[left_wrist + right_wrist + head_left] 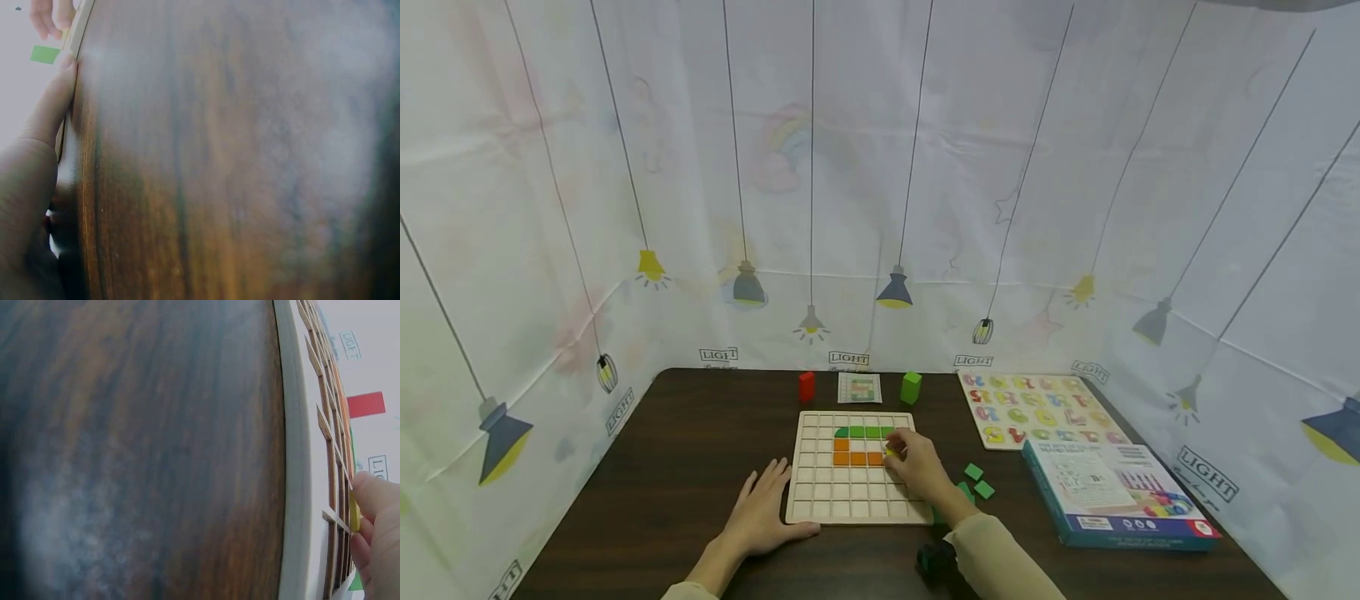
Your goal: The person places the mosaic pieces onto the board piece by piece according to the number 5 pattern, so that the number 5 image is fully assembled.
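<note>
A wooden grid board (820, 508) lies on the dark table, with a row of green tiles (865, 432) and several orange tiles (842, 452) set in its squares. My right hand (919, 468) pinches a small yellow tile (355, 515) between thumb and fingers, low over the board just right of the orange row. Whether the tile is seated in a square cannot be seen. My left hand (762, 510) rests with fingers spread at the board's lower left corner, its thumb (59, 94) along the near edge in the left wrist view.
Loose green tiles (973, 472) lie right of the board, some partly behind my right wrist. Behind it are a red block (807, 387), a patterned card (859, 398) and a green block (911, 388). A letter board (1037, 408) and a boxed set (1082, 483) lie at the right.
</note>
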Demonstrator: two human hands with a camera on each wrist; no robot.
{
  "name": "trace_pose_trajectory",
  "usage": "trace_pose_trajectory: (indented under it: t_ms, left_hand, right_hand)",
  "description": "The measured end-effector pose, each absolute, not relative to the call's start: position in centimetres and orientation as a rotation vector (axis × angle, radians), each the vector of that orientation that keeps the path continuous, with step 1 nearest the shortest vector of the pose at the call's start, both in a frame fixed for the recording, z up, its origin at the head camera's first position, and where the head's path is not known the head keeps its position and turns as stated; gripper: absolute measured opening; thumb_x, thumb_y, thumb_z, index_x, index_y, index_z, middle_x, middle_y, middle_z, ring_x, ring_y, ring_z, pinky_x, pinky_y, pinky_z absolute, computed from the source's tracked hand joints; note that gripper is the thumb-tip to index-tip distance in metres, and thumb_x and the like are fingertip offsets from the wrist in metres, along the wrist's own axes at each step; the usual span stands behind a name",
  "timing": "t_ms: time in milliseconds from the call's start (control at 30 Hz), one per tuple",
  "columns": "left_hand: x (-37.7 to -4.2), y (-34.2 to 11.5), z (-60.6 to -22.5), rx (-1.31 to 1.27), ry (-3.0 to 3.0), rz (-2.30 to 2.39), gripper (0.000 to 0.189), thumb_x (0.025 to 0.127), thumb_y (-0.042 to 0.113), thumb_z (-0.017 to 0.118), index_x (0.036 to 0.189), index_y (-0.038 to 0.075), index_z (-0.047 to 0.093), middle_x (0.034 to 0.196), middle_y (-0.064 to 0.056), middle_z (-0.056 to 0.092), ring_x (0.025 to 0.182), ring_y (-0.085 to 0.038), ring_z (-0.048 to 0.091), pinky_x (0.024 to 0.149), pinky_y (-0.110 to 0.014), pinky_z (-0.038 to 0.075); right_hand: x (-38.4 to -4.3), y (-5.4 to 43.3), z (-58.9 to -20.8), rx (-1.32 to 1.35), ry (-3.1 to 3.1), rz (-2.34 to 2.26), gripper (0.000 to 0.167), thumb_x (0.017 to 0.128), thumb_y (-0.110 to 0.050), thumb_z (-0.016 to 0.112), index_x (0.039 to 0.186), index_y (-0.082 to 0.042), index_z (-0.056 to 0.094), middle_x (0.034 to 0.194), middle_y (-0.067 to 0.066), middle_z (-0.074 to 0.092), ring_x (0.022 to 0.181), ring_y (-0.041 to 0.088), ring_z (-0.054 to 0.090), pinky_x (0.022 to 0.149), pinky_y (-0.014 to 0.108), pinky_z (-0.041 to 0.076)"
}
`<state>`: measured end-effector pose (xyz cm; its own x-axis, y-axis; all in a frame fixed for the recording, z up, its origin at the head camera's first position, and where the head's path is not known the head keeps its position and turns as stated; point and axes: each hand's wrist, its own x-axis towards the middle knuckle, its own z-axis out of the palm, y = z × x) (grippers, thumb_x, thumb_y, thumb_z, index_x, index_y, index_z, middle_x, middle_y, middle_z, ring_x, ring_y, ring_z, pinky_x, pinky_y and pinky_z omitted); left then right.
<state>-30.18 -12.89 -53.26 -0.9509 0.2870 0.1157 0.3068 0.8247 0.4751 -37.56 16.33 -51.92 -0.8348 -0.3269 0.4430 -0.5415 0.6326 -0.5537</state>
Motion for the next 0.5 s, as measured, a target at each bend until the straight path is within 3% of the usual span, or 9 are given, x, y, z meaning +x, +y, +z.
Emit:
trace_pose_trajectory:
  t_ms: [500]
  left_hand:
    - [-29.84, -12.85, -52.83, -0.485, -2.967, -0.799, 0.110, 0.068, 0.074, 0.064, 0.145, 0.000, 0.034, 0.151, -0.019, 0.026, 0.140, -0.035, 0.017, 0.110, -0.057, 0.007]
  right_hand:
    - [-37.43, 16.48, -51.97, 0.745, -2.543, 0.990, 0.031, 0.080, -0.003, 0.074, 0.108, 0.002, 0.062, 0.091, 0.009, 0.066, 0.083, 0.022, 0.062, 0.070, 0.030, 0.053]
